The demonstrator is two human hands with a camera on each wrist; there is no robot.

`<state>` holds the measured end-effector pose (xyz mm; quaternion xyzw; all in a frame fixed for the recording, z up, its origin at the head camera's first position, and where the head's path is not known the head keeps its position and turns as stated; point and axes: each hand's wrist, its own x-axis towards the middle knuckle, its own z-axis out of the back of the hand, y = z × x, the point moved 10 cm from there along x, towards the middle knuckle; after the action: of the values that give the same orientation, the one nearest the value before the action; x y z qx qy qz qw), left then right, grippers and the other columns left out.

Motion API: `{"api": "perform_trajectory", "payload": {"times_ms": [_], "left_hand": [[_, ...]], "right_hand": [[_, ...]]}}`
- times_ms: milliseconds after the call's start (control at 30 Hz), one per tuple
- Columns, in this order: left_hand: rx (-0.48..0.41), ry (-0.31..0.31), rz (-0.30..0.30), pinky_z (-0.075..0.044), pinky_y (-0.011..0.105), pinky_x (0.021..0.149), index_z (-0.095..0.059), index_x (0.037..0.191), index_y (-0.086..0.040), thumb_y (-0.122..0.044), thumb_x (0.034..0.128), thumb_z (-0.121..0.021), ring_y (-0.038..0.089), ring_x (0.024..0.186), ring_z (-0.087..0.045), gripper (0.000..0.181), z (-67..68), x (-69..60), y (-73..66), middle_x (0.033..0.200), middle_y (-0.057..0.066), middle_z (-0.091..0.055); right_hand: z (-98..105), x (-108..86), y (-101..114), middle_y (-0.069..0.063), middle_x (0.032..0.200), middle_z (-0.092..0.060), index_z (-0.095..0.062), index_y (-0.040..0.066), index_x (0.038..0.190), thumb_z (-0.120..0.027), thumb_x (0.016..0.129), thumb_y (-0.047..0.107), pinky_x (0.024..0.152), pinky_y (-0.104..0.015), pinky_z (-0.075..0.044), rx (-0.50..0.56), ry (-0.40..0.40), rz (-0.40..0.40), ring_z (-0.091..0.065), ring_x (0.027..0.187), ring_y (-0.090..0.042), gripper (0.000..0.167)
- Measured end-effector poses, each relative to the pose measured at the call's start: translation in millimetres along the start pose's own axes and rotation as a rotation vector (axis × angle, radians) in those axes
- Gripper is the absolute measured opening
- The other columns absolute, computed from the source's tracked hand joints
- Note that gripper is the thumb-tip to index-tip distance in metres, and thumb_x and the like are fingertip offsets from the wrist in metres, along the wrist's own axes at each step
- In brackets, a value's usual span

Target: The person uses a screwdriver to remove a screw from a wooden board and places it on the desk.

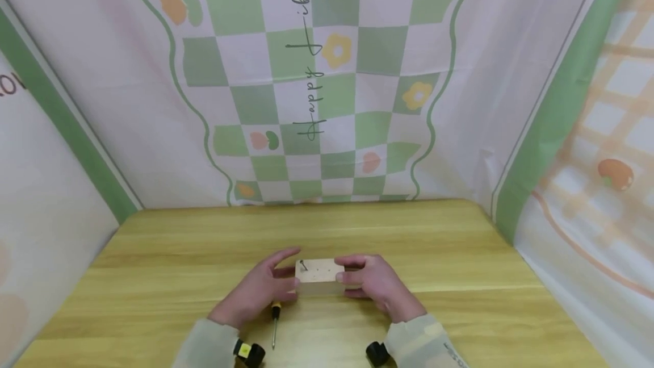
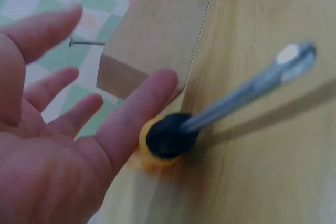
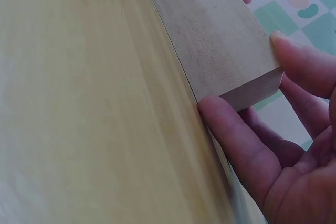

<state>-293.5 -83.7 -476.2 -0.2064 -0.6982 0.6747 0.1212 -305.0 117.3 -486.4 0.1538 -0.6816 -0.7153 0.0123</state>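
Observation:
A pale wooden block (image 1: 321,287) rests on the table between both hands. A screw (image 1: 304,266) stands tilted out of its top near the left end, and small dark marks dot the same face. My left hand (image 1: 263,285) is spread at the left end, one fingertip at the block's lower corner in the left wrist view. The right hand (image 1: 375,283) holds the right end, with fingertips at its edges (image 3: 236,129). Below the left hand lies a screwdriver (image 1: 276,314) with a yellow and black handle, its metal shaft towards me.
The wood-grain table (image 1: 434,249) extends around the hands. A checked green and white cloth (image 1: 337,95) hangs behind its far edge, with more printed cloth at both sides. Dark wrist cameras are strapped below both hands.

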Motion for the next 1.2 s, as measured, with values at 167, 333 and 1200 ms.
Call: {"api": "perform_trajectory", "payload": {"times_ms": [167, 333, 1200], "left_hand": [[0.039, -0.045, 0.012, -0.057, 0.044, 0.085, -0.04, 0.151, -0.004, -0.003, 0.0902, -0.071, 0.037, 0.109, -0.061, 0.068, -2.6, 5.2, -1.4, 0.142, 0.033, -0.043], [0.058, -0.079, 0.04, -0.058, 0.042, 0.083, -0.047, 0.145, 0.002, 0.001, 0.0907, -0.069, 0.034, 0.105, -0.061, 0.059, -3.4, 5.9, -0.8, 0.135, 0.025, -0.05], [0.079, -0.078, 0.034, -0.058, 0.044, 0.082, -0.051, 0.141, 0.001, -0.002, 0.0923, -0.07, 0.03, 0.108, -0.06, 0.052, -3.8, 7.7, -1.8, 0.135, 0.021, -0.052]], "right_hand": [[0.0, 0.5, 0.3, -0.016, 0.129, -0.06, -0.068, 0.001, 0.124, -0.08, 0.085, 0.01, 0.08, -0.044, -0.059, -0.002, 0.002, 0.002, -0.065, 0.098, -0.027, 0.043], [-0.6, -1.1, 6.8, -0.017, 0.131, -0.058, -0.064, 0.0, 0.129, -0.08, 0.085, 0.01, 0.081, -0.044, -0.058, -0.061, 0.021, -0.003, -0.065, 0.1, -0.028, 0.048], [-58.9, 11.9, 59.1, -0.016, 0.121, -0.065, -0.073, 0.011, 0.117, -0.079, 0.086, 0.01, 0.079, -0.04, -0.059, -0.152, 0.182, 0.089, -0.069, 0.094, -0.027, 0.031]]}}
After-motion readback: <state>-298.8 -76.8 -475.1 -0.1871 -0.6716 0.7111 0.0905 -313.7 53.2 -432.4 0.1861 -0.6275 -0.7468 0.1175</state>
